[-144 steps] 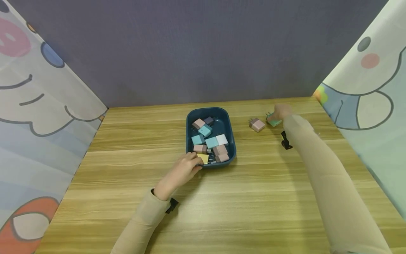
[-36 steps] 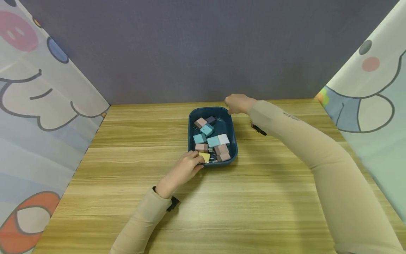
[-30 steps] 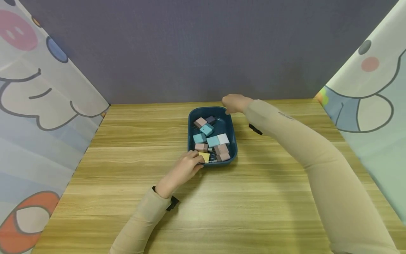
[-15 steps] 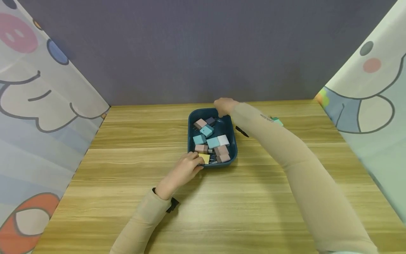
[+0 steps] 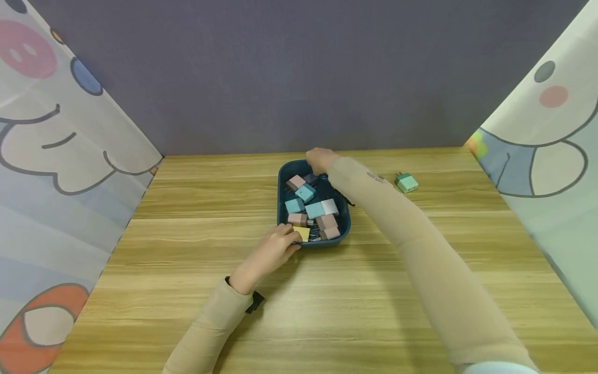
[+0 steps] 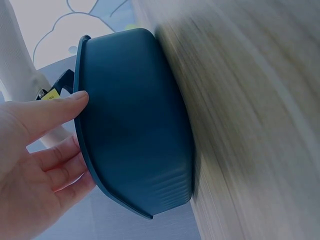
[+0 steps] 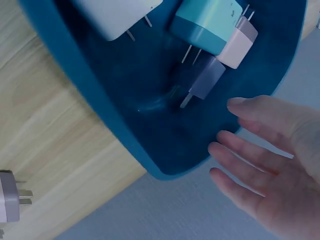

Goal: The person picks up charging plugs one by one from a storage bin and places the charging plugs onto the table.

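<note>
A dark blue plastic bin (image 5: 347, 221) holds several plug-in chargers, pink, light blue, white, yellow and dark purple. My left hand (image 5: 274, 244) grips its near left rim; in the left wrist view the thumb presses the outer wall (image 6: 135, 115) and the fingers go behind the rim. Beside those fingers lies the yellow charger (image 5: 302, 233). At the bin's far edge is my right hand (image 5: 320, 160). The right wrist view shows its fingers (image 7: 245, 150) spread loosely and holding nothing, close to the dark purple charger (image 7: 207, 77).
A mint green charger (image 5: 406, 182) lies on the wooden table (image 5: 374, 311), right of the bin. In the right wrist view a pinkish charger (image 7: 9, 197) also lies on the table; my sleeve hides it from the head camera. A grey panel (image 5: 233, 78) stands behind.
My right hand has left the mint green charger and moved left to the bin's far edge, sliding further left along it over the last second. The left hand has kept its hold.
</note>
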{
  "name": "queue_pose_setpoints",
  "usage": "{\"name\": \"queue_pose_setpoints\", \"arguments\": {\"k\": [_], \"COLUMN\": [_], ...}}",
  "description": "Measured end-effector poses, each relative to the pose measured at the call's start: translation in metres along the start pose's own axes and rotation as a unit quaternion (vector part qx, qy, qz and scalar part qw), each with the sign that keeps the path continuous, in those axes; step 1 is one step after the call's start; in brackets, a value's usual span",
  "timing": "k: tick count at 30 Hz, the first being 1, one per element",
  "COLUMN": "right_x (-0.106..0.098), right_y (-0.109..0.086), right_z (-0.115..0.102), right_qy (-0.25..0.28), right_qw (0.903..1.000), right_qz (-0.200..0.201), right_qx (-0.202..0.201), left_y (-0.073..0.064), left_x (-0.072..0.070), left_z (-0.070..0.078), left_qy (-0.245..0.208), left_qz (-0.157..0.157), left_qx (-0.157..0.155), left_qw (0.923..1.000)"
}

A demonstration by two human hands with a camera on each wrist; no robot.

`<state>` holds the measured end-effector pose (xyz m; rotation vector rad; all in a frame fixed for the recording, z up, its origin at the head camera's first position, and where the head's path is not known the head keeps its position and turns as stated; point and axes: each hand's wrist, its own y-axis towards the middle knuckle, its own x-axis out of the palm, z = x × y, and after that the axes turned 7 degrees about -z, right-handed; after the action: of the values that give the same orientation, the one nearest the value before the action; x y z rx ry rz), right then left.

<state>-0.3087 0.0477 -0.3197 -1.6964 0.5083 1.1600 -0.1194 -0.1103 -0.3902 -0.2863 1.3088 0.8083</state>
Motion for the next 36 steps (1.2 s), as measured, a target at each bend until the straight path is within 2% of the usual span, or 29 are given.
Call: {"name": "queue_pose_setpoints", "arguments": {"k": [7,16,21,36], "right_x": [0.005,0.014,0.017,0.022], "right_y": [0.009,0.015,0.016,0.020], "right_z": [-0.002,-0.003,-0.007,-0.008], "right_qy": [-0.005,-0.004,0.020,0.011], "right_qw": [1.0000,0.9999,0.9998,0.9994], "right_qz": [-0.006,0.012,0.000,-0.026], "right_qx": [-0.003,-0.011,-0.004,0.018], "left_y": [0.000,0.001,0.000,0.001], "left_x": [-0.002,-0.001,0.000,0.000], "left_z": [0.001,0.002,0.002,0.003], "left_qy": [0.003,0.003,0.006,0.004], "left_qz": [-0.002,-0.003,0.000,0.004], "left_qx": [0.002,0.002,0.004,-0.001], "left_qw": [1.0000,1.0000,1.0000,1.0000]}}
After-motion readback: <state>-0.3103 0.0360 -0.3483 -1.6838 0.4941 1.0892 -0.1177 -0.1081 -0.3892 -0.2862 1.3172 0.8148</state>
